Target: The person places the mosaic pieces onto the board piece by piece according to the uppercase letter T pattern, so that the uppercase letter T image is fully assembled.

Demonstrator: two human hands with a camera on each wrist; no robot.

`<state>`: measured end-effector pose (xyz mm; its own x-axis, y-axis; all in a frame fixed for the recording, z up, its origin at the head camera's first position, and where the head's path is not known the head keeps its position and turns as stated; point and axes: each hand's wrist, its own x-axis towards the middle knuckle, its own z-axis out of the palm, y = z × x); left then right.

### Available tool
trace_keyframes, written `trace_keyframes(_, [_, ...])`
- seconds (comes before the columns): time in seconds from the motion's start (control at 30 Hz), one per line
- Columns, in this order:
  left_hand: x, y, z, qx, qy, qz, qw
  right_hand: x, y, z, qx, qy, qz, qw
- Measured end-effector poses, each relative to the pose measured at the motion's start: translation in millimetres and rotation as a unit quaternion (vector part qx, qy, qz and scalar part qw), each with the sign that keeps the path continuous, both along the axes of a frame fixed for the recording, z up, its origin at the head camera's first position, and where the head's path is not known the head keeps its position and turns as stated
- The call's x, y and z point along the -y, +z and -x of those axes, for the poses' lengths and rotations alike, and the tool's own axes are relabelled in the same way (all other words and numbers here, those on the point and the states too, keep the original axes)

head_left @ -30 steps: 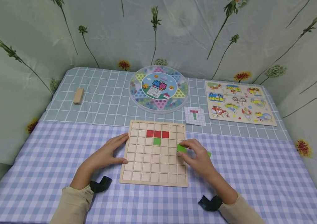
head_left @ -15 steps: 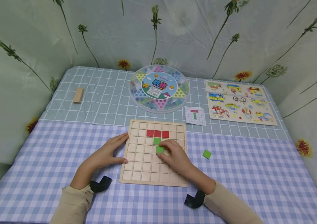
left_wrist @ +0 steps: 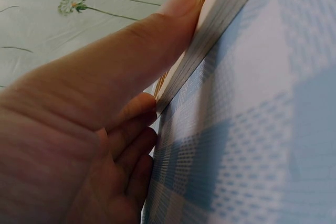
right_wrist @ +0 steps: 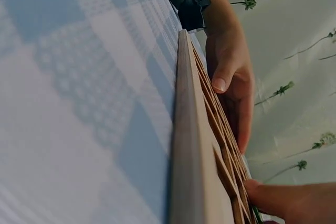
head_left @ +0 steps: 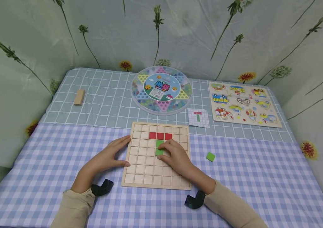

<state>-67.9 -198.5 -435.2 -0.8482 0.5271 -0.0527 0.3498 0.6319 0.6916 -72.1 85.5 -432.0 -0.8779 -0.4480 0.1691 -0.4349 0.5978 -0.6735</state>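
A wooden grid board lies flat in front of me in the head view. Three red tiles form a row on it, with a green tile in the cell under the middle one. My right hand pinches a second green tile at the cell just below; its fingers cover part of that tile. My left hand rests against the board's left edge, fingers and thumb spread apart. In the left wrist view the thumb touches the board's rim.
A loose green tile lies right of the board. Behind are a pattern card with a T of squares, a round Chinese checkers set and a vehicle peg puzzle. A wooden block stands far left.
My right hand has carried the second green tile leftward from the board's right side to the cell below the first green one. The left hand has stayed put.
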Motion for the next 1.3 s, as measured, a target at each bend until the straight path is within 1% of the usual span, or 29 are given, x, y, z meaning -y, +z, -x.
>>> trace_keyframes(0.07, [0.2,0.1,-0.1,0.0,0.0,0.0,1.0,-0.6,0.6,0.5,0.011,0.004,-0.002,0.9999])
trace_keyframes(0.13, [0.5,0.2,-0.2,-0.001,-0.001,-0.001,1.0,-2.2,2.8,1.2,0.034,0.013,-0.002,0.9993])
trace_keyframes(0.23, [0.6,0.2,-0.6,-0.009,-0.002,-0.004,0.9999,-8.2,7.4,2.6,0.074,0.03,0.01,0.9967])
trace_keyframes(0.3, [0.6,0.1,-0.9,-0.014,-0.002,-0.007,0.9999,-14.3,10.9,3.6,0.089,0.039,0.024,0.995])
trace_keyframes(0.37, [0.7,-0.3,-1.1,-0.017,-0.001,-0.01,0.9998,-21.5,14.6,4.3,0.081,0.045,0.039,0.995])
trace_keyframes(0.5, [0.7,-0.5,-1.2,-0.018,-0.001,-0.009,0.9998,-38.9,23.4,4.3,0.018,0.047,0.059,0.997])
trace_keyframes(0.6, [0.7,0.0,-1.4,-0.013,0.0,-0.007,0.9999,-54.9,30.3,2.2,-0.024,0.027,0.06,0.9975])
trace_keyframes(0.7, [0.9,0.4,-1.1,-0.005,0.003,-0.007,1.0,-71.5,35.4,-1.3,-0.045,-0.01,0.05,0.9977])
trace_keyframes(0.83, [0.9,0.3,-0.7,0.002,0.005,-0.003,1.0,-91.7,38.5,-7.1,-0.045,-0.058,0.04,0.9965])
trace_keyframes(1.0, [1.2,-0.8,-0.1,0.003,0.003,-0.004,1.0,-112.1,35.5,-13.1,-0.037,-0.101,0.026,0.9938])
trace_keyframes(1.1, [1.2,-1.5,0.2,0.004,0.002,-0.004,1.0,-120.7,31.1,-15.8,-0.035,-0.118,0.024,0.9921])
trace_keyframes(1.3, [0.7,-1.1,0.3,0.007,0.005,-0.004,1.0,-132.1,19.9,-19.8,-0.026,-0.133,0.029,0.9903])
